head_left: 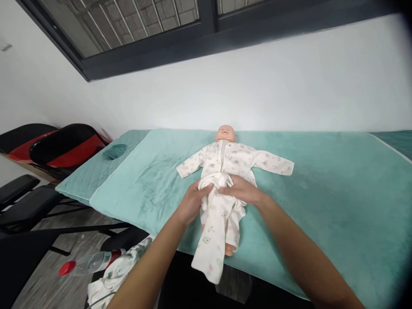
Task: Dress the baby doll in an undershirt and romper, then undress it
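A baby doll lies on its back on the teal bed cover, its head toward the wall. It wears a white patterned long-sleeved top with both sleeves spread out. Over its lower body, my left hand and my right hand grip the gathered waist of white patterned baby pants. One pant leg hangs down past the bed's near edge. The other leg lies around the doll's leg, where a bare foot shows at the cuff. My fingers are partly hidden by the bunched cloth.
The teal bed runs along a white wall beneath a dark window frame. At the left stand red and black chairs. A bottle with a red cap and crumpled white patterned cloth lie below the bed's near edge.
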`<state>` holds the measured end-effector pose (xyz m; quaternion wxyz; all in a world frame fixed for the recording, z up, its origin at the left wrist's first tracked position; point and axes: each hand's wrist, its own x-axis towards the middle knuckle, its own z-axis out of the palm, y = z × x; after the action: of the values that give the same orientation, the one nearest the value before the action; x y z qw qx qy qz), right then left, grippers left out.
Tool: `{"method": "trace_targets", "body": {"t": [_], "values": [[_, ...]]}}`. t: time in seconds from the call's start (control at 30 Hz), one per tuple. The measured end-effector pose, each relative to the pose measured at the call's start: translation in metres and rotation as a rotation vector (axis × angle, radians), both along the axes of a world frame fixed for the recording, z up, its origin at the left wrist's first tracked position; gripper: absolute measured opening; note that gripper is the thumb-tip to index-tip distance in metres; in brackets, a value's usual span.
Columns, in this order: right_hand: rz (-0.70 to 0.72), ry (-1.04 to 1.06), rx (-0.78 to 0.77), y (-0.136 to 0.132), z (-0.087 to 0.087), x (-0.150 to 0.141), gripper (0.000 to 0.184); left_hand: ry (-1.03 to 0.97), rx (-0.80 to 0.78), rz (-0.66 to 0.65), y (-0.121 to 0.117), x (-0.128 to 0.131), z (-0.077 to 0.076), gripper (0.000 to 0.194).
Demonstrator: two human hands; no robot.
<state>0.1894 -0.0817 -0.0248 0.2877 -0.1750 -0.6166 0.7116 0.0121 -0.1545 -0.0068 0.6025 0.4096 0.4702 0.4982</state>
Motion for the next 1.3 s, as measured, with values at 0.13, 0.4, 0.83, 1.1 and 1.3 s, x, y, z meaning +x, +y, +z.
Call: {"method": "trace_targets", "body": {"t": [0.13,0.4,0.83,1.1,1.3], "values": [[0.143,-0.137,0.135,0.001,0.001,0.008,0.056,-0.055,0.037,0.053,0.005,0.006,-0.002,0.038],[0.084,0.029,-0.01,0.0,-0.011,0.003,0.045,0.053,-0.101,-0.169,-0.007,-0.013,-0.004,0.04],[0.205,-0.536,0.482,-0.008,0.014,0.003,0.037,-0.238,-0.219,0.55,-0.109,0.051,0.003,0.056],[0.285,-0.487,0.666,-0.015,0.016,0.0,0.034,-0.16,-0.344,0.718,-0.161,0.048,-0.043,0.043],[0.3,-0.42,0.636,-0.016,0.014,-0.001,0.033,-0.095,-0.334,0.582,-0.153,0.03,-0.061,0.038]]}}
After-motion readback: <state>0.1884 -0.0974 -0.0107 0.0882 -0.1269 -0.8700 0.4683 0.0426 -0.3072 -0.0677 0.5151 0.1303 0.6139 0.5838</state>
